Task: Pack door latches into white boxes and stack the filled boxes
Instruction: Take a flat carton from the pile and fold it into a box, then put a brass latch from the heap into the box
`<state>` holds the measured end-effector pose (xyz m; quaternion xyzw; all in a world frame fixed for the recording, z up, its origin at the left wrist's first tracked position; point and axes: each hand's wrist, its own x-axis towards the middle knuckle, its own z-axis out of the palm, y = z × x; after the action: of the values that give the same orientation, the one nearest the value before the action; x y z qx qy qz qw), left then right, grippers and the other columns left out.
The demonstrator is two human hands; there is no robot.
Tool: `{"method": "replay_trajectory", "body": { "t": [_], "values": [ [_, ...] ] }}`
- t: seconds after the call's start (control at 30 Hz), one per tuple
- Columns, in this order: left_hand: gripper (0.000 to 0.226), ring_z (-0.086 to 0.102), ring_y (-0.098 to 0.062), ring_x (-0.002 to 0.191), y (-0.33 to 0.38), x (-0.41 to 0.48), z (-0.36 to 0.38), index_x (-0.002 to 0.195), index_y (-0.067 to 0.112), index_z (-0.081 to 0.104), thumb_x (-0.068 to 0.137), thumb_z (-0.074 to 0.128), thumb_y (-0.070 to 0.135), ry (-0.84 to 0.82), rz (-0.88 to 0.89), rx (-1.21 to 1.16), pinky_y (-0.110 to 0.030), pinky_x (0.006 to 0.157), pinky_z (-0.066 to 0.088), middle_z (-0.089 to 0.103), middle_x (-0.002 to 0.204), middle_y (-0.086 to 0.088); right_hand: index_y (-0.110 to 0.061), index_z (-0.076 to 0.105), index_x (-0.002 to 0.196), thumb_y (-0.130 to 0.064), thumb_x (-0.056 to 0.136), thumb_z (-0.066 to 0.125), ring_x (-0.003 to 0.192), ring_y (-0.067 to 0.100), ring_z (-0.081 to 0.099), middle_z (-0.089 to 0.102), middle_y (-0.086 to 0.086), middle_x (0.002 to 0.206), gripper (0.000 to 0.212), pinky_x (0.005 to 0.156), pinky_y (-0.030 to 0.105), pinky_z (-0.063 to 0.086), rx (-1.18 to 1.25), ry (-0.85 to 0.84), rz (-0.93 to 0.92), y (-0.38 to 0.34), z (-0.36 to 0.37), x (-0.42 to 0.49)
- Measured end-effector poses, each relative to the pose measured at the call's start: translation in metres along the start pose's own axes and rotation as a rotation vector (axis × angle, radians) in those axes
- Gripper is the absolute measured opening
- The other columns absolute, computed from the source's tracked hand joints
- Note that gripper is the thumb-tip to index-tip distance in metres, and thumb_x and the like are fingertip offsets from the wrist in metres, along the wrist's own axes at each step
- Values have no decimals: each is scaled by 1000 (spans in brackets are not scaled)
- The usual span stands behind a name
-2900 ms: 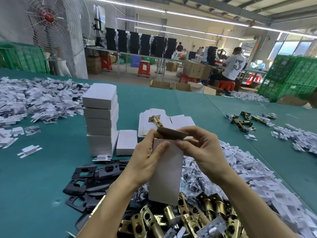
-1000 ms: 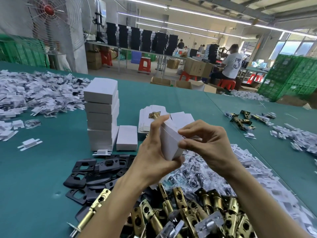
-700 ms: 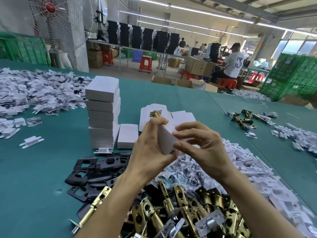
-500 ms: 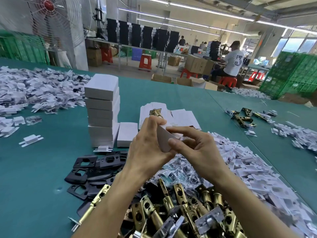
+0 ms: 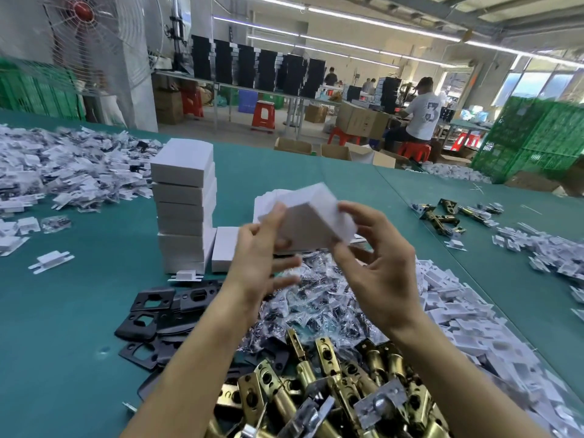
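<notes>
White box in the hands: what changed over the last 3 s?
The white box, upright with its top flap open, was closed and tipped to a slant; left hand and right hand kept hold, now at opposite edges. The stack of boxes, the single box beside it and the latch pile stayed put.

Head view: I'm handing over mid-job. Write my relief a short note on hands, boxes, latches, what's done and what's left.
Left hand and right hand both grip one white box, lifted above the table; blurred, it looks closed.
Stack of boxes stands left of the hands, a single box beside it, flat blanks behind.
Brass latches lie heaped nearest the camera.
Done: a stack is built. Left: probably set this box on the stack, then pack the heap.
</notes>
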<state>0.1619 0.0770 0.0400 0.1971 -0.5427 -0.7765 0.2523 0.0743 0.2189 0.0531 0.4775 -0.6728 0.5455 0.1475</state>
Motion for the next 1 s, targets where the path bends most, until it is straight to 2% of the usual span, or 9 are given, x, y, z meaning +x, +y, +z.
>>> {"method": "replay_trajectory", "body": {
  "t": [0.1,0.17,0.27,0.37,0.47,0.53,0.67,0.83,1.0],
  "values": [
    [83,69,-40,97,2,-2,-5,132,17,60,79,49,81,-351,-352,-374,-52,80,58,68,120,-20,-17,60,124,1,82,73,107,5,61,60,3,116,48,82,17,57,-45,-181,-106,-1,10,-4],
    [77,70,-38,94,0,1,-7,135,14,60,86,53,72,-312,-375,-552,-56,87,56,70,114,-20,-14,61,119,-1,81,74,103,5,63,60,3,114,42,81,18,57,-17,-315,-94,-1,14,-5],
    [68,69,-30,86,-1,10,-12,142,12,50,88,64,51,-62,-287,-555,-54,79,58,69,104,-17,-17,60,112,-29,83,76,98,4,63,64,-7,108,36,84,22,55,-80,-435,17,-1,15,-6],
    [71,64,-31,104,-3,17,-23,143,35,40,81,72,42,94,-119,-441,-67,74,55,60,121,-9,-26,57,94,-44,89,66,79,2,58,62,-11,88,21,70,24,50,-343,-655,221,-1,15,-5],
    [66,59,-35,114,-1,12,-21,131,57,42,74,73,45,-34,-32,-406,-77,69,50,53,129,-4,-23,62,108,-44,90,67,88,9,64,67,-5,101,29,81,31,56,-503,-1021,376,-5,27,-14],
    [61,60,-31,107,-2,12,-19,128,59,46,75,72,45,-127,-31,-434,-68,70,54,52,124,-4,-24,60,120,-46,85,69,98,20,64,66,2,112,42,87,40,56,-655,-1114,370,-9,38,-21],
    [70,57,-23,88,-4,13,-20,135,57,43,75,78,49,-89,22,-311,-45,65,57,53,112,-6,-23,62,118,-29,81,70,100,28,64,63,9,113,39,85,42,56,-715,-1040,412,-6,51,-28],
    [111,63,-15,87,-5,13,-20,147,45,30,49,82,59,-61,56,-84,-31,60,54,59,111,-1,-22,68,114,-21,79,79,72,7,68,70,-1,91,37,63,23,58,-422,-817,617,2,38,-22],
    [76,68,-13,88,-10,16,-21,126,31,56,55,85,38,-51,101,-72,-41,72,62,66,107,1,-16,67,104,-10,83,77,61,6,63,71,-4,70,24,50,12,43,-9,-449,750,11,11,-4]
  ]
}}
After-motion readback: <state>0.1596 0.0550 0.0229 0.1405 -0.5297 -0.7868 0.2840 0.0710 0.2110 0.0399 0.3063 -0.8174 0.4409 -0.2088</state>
